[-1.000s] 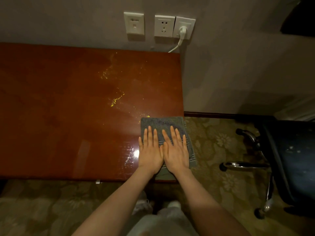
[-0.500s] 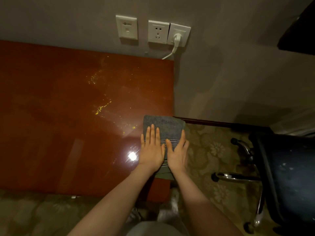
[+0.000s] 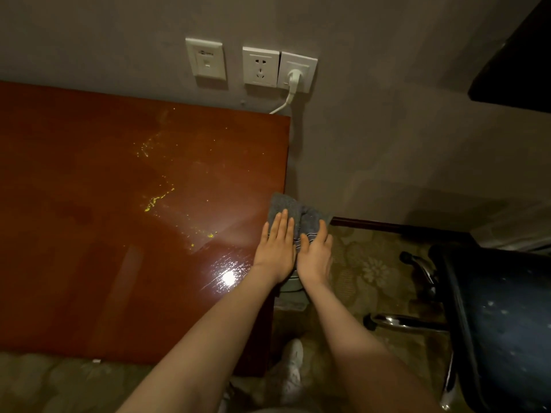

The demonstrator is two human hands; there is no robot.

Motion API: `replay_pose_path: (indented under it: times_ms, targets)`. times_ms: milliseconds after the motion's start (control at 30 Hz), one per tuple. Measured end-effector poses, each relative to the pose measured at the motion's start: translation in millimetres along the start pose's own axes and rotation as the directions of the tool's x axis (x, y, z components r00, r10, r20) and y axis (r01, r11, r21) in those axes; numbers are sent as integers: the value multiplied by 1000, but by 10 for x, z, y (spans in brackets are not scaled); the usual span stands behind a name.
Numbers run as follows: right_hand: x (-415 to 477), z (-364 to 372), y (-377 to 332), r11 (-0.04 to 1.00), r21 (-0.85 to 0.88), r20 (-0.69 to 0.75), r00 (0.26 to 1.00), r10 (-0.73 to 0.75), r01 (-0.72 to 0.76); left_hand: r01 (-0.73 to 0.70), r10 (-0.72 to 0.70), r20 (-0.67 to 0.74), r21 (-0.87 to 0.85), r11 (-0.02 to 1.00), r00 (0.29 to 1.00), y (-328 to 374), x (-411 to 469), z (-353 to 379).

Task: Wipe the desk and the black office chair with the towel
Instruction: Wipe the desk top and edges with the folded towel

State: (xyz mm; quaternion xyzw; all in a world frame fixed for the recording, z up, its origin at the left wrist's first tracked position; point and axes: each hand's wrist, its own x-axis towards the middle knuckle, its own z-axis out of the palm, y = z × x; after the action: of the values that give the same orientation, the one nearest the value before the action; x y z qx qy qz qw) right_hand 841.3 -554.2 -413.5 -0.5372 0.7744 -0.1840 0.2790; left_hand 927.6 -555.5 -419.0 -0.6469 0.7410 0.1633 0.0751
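Both hands lay on the grey towel (image 3: 286, 208) at the right edge of the red-brown surface (image 3: 89, 234).
The left hand (image 3: 275, 248) pressed flat, fingers straight and close together; the right hand (image 3: 316, 256) sat just beside it, fingers bent over the bunched cloth where it draped off the edge, gripping it. Yellow specks (image 3: 156, 199) dotted the wood to the left of the towel, apart from it. The black office chair (image 3: 501, 317) stood on the patterned carpet (image 3: 372, 269) to the right, well apart from both hands.
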Motion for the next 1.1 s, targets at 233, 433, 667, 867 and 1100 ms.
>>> replay_pose_path:
  times_ms: [233,433,667,867,1100]
  targets:
    - [-14,-169,-183,987,89,-51,990,-130,134,138,-190,-105,-376,916,976,-63,-110,-166]
    - [-34,-253,-419,938,142,-26,948,-317,317,77,-280,-198,-676,733,939,-91,-183,-275]
    - [-240,-200,-748,878,237,-18,905,-425,417,236,-575,-4,-910,341,818,-290,-366,-465]
    - [-510,86,-1059,882,272,-17,918,-395,385,221,-747,-8,-953,206,665,-862,-638,-681]
    - [-927,739,-1702,873,228,43,891,-452,432,153,-815,-278,-902,403,509,-1757,-1060,-740]
